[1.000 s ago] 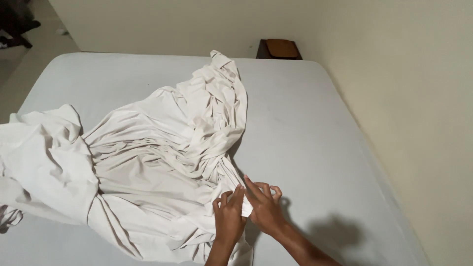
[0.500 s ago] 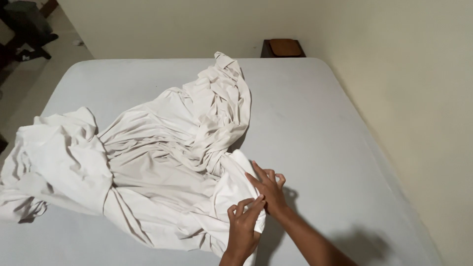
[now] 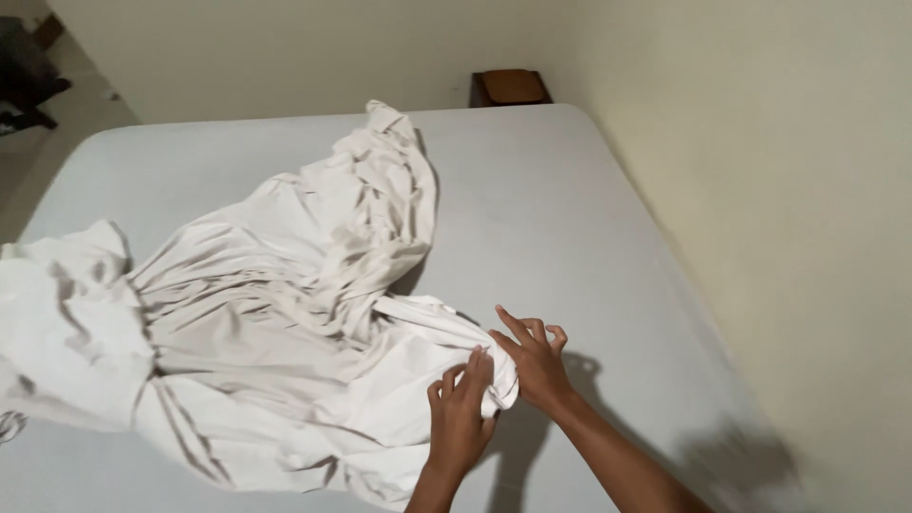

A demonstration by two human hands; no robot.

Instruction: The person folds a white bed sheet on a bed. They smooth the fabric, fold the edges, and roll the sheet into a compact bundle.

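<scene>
From the head view, the left hand [image 3: 460, 413] and right hand [image 3: 532, 361] have shifted up the mattress [image 3: 532, 190] since a moment ago, both now pinching the near-right corner of the crumpled white sheet [image 3: 285, 313], fingers closed on the bunched edge; they appear to be finding the corner, the rest sprawling leftward.

You are in a bedroom in a home. You can tell by the big bare grey mattress [image 3: 532, 209] that fills most of the room. A crumpled white bed sheet [image 3: 285, 332] lies on it. Plain cream walls [image 3: 760, 190] stand close around it, and a small brown wooden table [image 3: 510, 87] sits by its far end.
</scene>
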